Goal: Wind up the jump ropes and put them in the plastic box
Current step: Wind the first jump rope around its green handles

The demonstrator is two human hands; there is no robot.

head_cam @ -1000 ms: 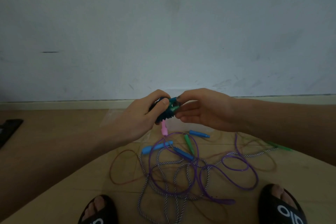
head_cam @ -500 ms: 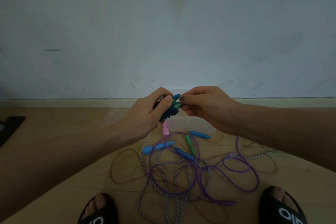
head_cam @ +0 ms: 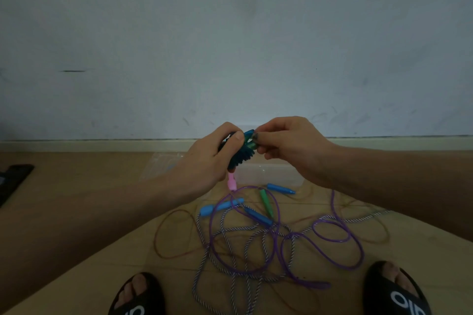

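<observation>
Gripping wound teal rope bundle (head_cam: pixel 240 155), both hands: left (head_cam: pixel 204 163), right (head_cam: pixel 289 146); long axis tilted up-right.

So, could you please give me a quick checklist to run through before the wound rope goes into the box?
1. Bundle held: ok. The left hand grips the teal wound rope.
2. Loose end secured: cannot tell. The right hand pinches the handle tip, tuck hidden.
3. Plastic box within reach: ok, just beyond the hands.
4. Box opening free: cannot tell, hands cover it.
5. Nothing trailing from the bundle: cannot tell. A pink handle shows just below it.
6. Other ropes wound: not ok. The purple rope and striped rope lie tangled.
</observation>
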